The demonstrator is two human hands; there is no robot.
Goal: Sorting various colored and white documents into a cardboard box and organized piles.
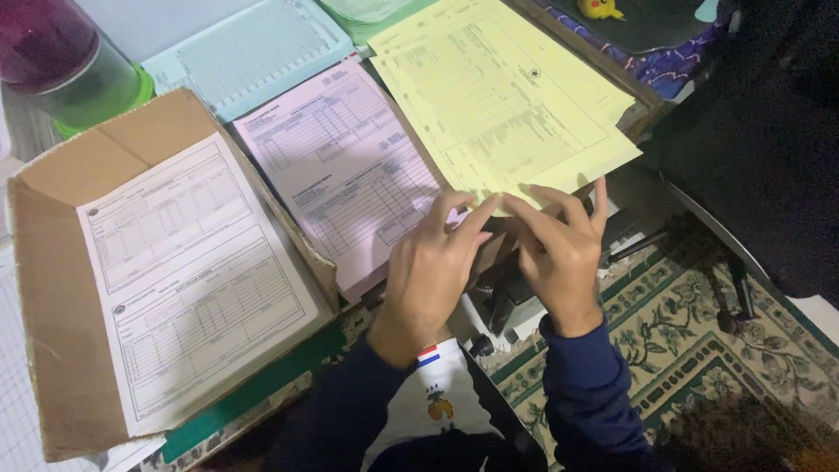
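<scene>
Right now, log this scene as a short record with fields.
Left hand: fingertips on the near edge of the yellow form stack
Right hand: fingers at the same edge, beside the left hand
Pink forms: stack left of the yellow one
White forms: lying in an open cardboard box
Blue forms: farther back
Container: green, dark red lid, far left
Floor: patterned rug

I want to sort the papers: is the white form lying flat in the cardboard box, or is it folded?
Flat. The white form lies spread inside the open cardboard box, all four corners visible, without a crease.
</scene>
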